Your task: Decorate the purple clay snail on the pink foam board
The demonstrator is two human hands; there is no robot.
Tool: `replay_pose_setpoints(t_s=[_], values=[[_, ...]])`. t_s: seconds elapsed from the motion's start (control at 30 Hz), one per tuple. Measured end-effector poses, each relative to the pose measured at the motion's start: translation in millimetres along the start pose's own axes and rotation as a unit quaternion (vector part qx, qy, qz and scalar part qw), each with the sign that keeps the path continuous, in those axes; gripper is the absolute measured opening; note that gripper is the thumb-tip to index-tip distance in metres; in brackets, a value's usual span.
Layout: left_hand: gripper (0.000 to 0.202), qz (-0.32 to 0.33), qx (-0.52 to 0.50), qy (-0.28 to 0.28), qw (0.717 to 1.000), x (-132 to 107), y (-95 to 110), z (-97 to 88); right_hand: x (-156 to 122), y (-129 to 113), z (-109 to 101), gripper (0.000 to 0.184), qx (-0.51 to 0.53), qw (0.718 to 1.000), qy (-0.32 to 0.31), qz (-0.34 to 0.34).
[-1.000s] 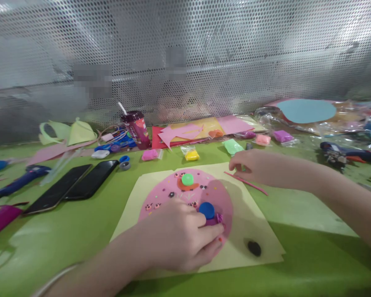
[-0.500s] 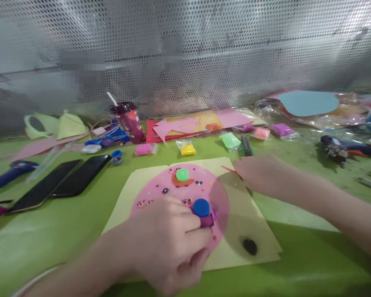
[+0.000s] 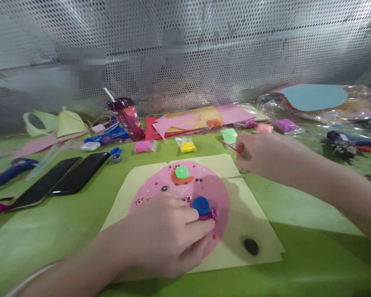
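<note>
A pink paper disc point(image 3: 204, 185) lies on pale yellow sheets point(image 3: 241, 210) on the green table. On the disc sit a green clay dot on an orange shape point(image 3: 181, 173), a blue clay disc point(image 3: 200, 205) on a purple piece, and small clay bits. My left hand point(image 3: 170, 235) rests on the disc's near edge, fingers curled and pressed against the purple piece beside the blue disc. My right hand point(image 3: 259, 156) hovers at the sheets' far right corner, pinching a thin pink stick point(image 3: 229, 146). A black clay blob point(image 3: 251, 246) lies on the yellow sheet.
Two dark phones point(image 3: 62, 179) lie at left near a blue tool point(image 3: 6, 175). Along the back are a drink carton with straw point(image 3: 126, 117), coloured paper point(image 3: 188, 121), clay packets point(image 3: 187, 145), tape rolls point(image 3: 115, 156) and plastic bags point(image 3: 312, 103). A perforated metal screen stands behind.
My right hand picked the pink stick up off the sheet and lifted it slightly back. My left hand stayed pressed on the pink disc by the purple piece.
</note>
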State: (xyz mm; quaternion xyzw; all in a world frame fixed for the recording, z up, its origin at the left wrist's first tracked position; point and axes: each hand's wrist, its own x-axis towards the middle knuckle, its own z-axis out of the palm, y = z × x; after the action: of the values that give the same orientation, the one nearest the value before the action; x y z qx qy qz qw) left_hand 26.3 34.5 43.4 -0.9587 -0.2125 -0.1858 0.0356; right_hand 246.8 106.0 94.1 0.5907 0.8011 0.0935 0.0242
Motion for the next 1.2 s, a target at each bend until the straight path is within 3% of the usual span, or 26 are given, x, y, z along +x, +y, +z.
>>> replay_pose_setpoints(t_s=[0.23,0.37,0.43,0.53,0.6,0.77,0.87,1.07,1.2], values=[[0.024,-0.013,-0.015,-0.024,1.000,0.8,0.5,0.9,0.4,-5.2,4.6,0.008,0.062,0.998,0.029,0.003],[0.025,0.001,-0.031,-0.016,0.999,1.0,2.7,-1.6,-4.7,-10.0,-8.0,0.006,0.192,0.976,0.092,-0.045],[0.025,0.011,-0.037,-0.019,0.999,1.0,3.7,-2.4,-9.5,-13.8,-13.0,0.008,0.305,0.943,0.103,-0.085],[0.026,0.015,-0.035,-0.029,0.999,1.1,4.0,-3.0,-19.1,-20.7,-7.5,0.008,0.482,0.861,0.086,-0.138],[0.025,0.015,-0.029,-0.034,0.999,1.1,3.5,-3.3,-26.2,-24.8,6.0,0.010,0.558,0.812,0.068,-0.156],[0.020,0.000,-0.013,-0.043,0.999,0.6,3.0,-2.8,-38.9,-29.8,46.2,0.012,0.676,0.725,0.054,-0.123],[0.019,-0.018,0.001,-0.039,0.999,0.7,3.1,-1.8,-40.6,-29.3,54.9,0.014,0.676,0.724,0.053,-0.125],[0.013,-0.008,0.018,-0.090,0.996,-1.5,2.3,-3.9,-38.3,-26.9,53.5,0.013,0.671,0.732,0.034,-0.115],[0.027,0.012,0.025,-0.105,0.994,-5.1,3.1,-2.1,-41.0,-26.5,52.9,0.012,0.632,0.763,0.045,-0.127]])
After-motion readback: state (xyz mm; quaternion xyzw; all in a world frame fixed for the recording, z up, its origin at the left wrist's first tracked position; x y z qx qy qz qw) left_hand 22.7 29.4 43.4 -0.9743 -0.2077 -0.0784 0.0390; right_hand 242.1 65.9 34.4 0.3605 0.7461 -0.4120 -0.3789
